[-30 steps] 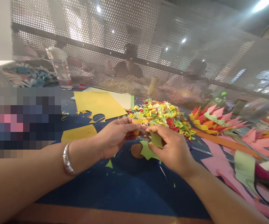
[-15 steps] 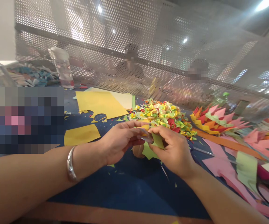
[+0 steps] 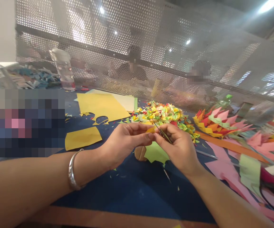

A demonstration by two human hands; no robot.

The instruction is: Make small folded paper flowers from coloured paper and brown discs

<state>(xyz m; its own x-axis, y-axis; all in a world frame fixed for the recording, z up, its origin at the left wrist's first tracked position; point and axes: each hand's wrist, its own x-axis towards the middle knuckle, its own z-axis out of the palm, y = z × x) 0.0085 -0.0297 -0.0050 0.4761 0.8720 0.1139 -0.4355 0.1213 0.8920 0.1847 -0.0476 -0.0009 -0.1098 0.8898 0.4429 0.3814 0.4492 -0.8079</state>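
My left hand (image 3: 124, 142) and my right hand (image 3: 178, 147) meet above the blue table (image 3: 132, 190), fingertips pinched together. Between them sits a small folded yellow-orange paper piece (image 3: 151, 129), gripped by my left thumb and fingers. My right fingers pinch a thin folded green paper strip (image 3: 164, 135) seen edge-on. A light green cut paper sheet (image 3: 156, 153) lies on the table just under my right hand, beside a small brown round object (image 3: 139, 153). A silver bangle (image 3: 73, 171) is on my left wrist.
A heap of small folded coloured paper pieces (image 3: 167, 117) lies just behind my hands. Yellow sheets (image 3: 98, 106) lie at the left, pink, orange and green cut strips (image 3: 224, 145) at the right. A bottle (image 3: 63, 68) stands at the back left. People sit behind a perforated screen (image 3: 151, 47).
The green sheet has dropped from my right hand onto the table. My right fingers now pinch a thin green strip, and both hands have closed together on the small yellow piece.
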